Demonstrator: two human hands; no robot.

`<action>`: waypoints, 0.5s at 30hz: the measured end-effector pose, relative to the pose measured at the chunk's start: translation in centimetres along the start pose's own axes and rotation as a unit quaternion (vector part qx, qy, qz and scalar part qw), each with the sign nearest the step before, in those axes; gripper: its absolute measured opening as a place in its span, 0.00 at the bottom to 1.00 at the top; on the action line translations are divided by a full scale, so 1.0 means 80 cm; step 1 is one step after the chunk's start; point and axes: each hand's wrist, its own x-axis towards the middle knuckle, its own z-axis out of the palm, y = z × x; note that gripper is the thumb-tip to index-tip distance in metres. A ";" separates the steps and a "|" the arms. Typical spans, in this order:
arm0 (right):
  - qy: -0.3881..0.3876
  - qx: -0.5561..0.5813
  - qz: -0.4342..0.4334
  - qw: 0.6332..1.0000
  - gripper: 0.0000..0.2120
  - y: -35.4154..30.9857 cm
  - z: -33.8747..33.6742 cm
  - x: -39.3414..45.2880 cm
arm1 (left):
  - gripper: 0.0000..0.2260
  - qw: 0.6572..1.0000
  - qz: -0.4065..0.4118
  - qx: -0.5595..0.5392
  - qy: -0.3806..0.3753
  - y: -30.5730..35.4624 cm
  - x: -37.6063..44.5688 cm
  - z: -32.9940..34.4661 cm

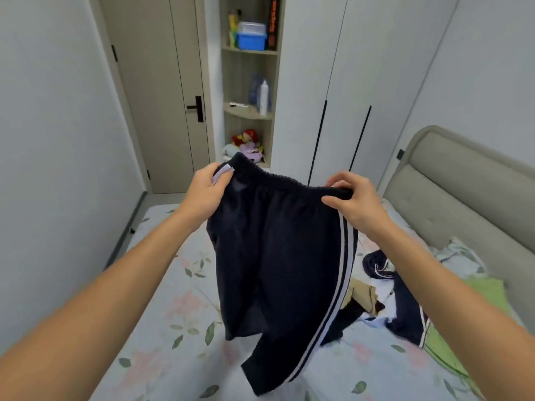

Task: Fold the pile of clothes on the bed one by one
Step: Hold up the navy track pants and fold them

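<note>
Navy trousers [278, 256] | both hands grip waistband | pile [388, 296] partly hidden

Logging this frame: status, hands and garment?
Left hand and right hand grip waistband. Dark trousers held above bed. Unfolded pile waits right.

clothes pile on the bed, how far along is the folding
No folded clothes show in this view. In hand: both the left hand and the right hand grip the waistband of dark striped trousers, held up unfolded over the bed. Left: these trousers and the jumbled pile beside them.
</note>
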 end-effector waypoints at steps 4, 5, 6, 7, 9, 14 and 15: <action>-0.037 -0.056 -0.060 0.996 0.11 -0.042 -0.018 0.017 | 0.11 0.998 -0.010 0.017 -0.055 0.033 -0.009 -0.053; -0.055 -0.074 -0.071 0.993 0.11 -0.050 -0.022 0.019 | 0.11 0.998 -0.008 0.016 -0.061 0.039 -0.011 -0.062; -0.078 -0.102 -0.080 0.988 0.12 -0.055 -0.025 0.021 | 0.11 0.998 0.000 0.008 -0.062 0.045 -0.012 -0.070; -0.112 -0.145 -0.089 0.979 0.12 -0.060 -0.026 0.023 | 0.11 0.998 0.008 -0.005 -0.058 0.049 -0.014 -0.076; -0.182 -0.243 -0.092 0.948 0.10 -0.068 -0.022 0.024 | 0.11 0.998 0.019 -0.034 -0.048 0.056 -0.016 -0.084; -0.201 -0.267 -0.079 0.939 0.07 -0.081 -0.019 0.022 | 0.12 0.996 -0.011 -0.026 -0.084 0.064 -0.019 -0.094; -0.194 -0.251 -0.082 0.945 0.07 -0.084 -0.022 0.024 | 0.12 0.994 -0.026 -0.022 -0.108 0.068 -0.019 -0.099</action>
